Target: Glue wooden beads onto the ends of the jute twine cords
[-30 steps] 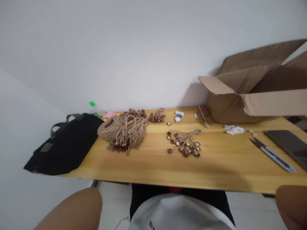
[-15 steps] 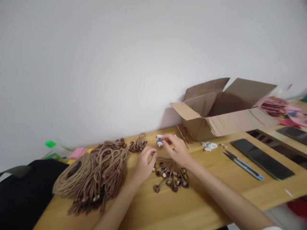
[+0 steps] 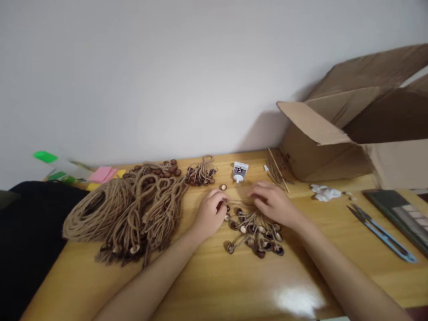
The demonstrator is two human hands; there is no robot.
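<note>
My left hand (image 3: 210, 213) is closed in a pinch at the end of a thin twine cord (image 3: 240, 203), which runs across the gap between my hands. My right hand (image 3: 274, 204) hovers over the cord's other side, its fingers curved and the thumb apart from them. Below both hands lies a fanned bundle of twine cords with dark brown, pale-faced caps (image 3: 261, 236) at their ends. One loose cap (image 3: 223, 187) lies just beyond my left fingertips. A white and grey tube (image 3: 240, 171) stands cap-down or lies behind the hands; I cannot tell which.
Large twine hanks (image 3: 100, 214) and a small capped bundle (image 3: 201, 171) lie left. To the right are an open cardboard box (image 3: 327, 156), thin sticks (image 3: 278, 169), crumpled tissue (image 3: 325, 193), blue thread snips (image 3: 384, 236) and a dark phone (image 3: 397, 214). Pink notes (image 3: 103, 174) lie back left.
The view has shifted closer and to the left. My right hand has moved away from the tube and down toward the cords. A cord now shows between my hands.
</note>
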